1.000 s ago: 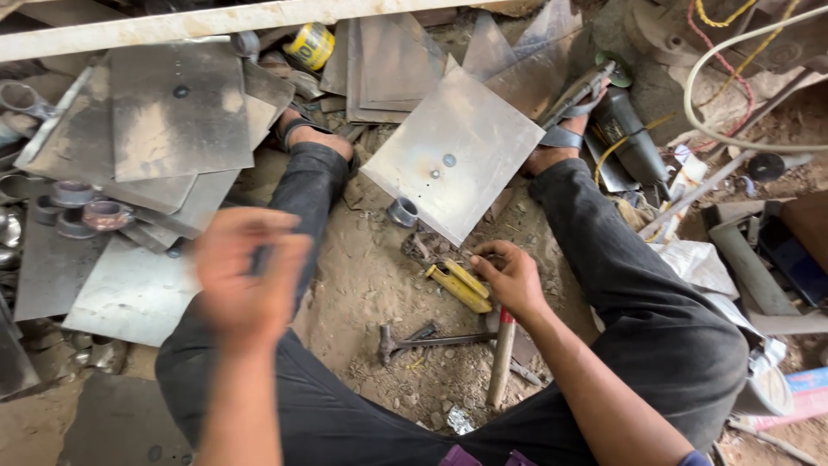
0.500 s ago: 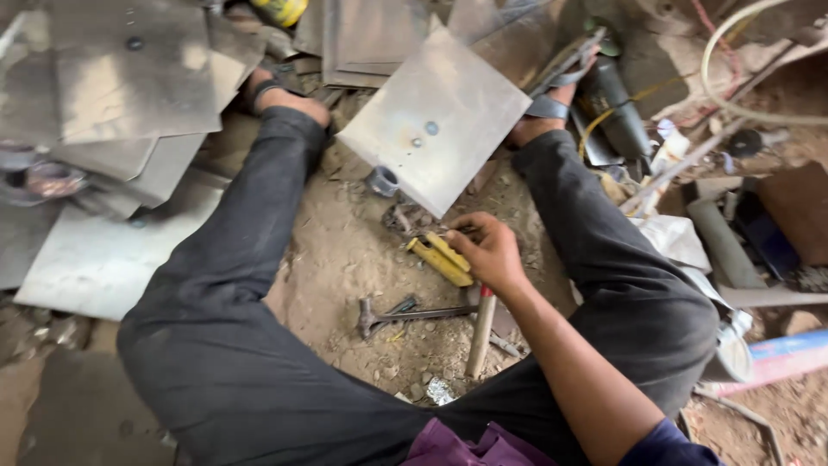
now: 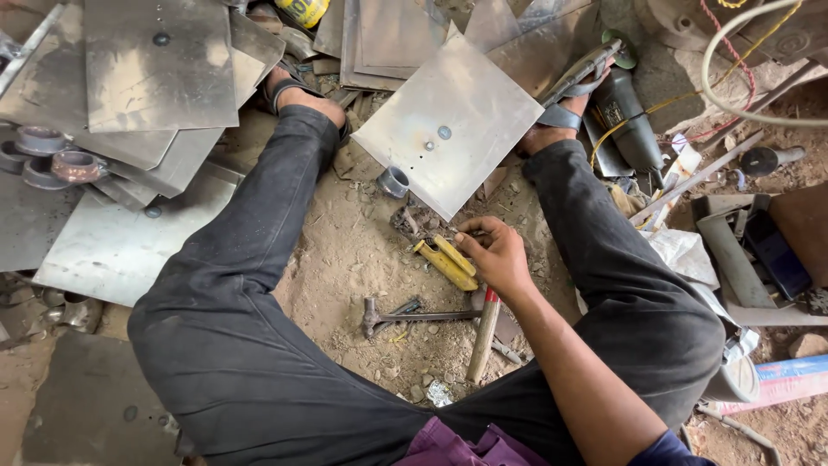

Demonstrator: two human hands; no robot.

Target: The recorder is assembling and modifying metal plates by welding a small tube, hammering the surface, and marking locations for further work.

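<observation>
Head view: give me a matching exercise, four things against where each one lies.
Things:
1. right hand
2. square metal plate
3. angle grinder
4. hammer

Places:
A. by the right foot
B. propped between the two feet
C. at the yellow-handled pliers
D. on the dirt between the legs, handle toward the person

Pairs: 1-C, 2-B, 3-A, 4-D

Yellow-handled pliers (image 3: 446,262) lie on brown dirt floor (image 3: 345,259). Beside them, a grey steel plate (image 3: 448,121), a red-banded wooden hammer handle (image 3: 483,332), black trousers (image 3: 233,345).
</observation>
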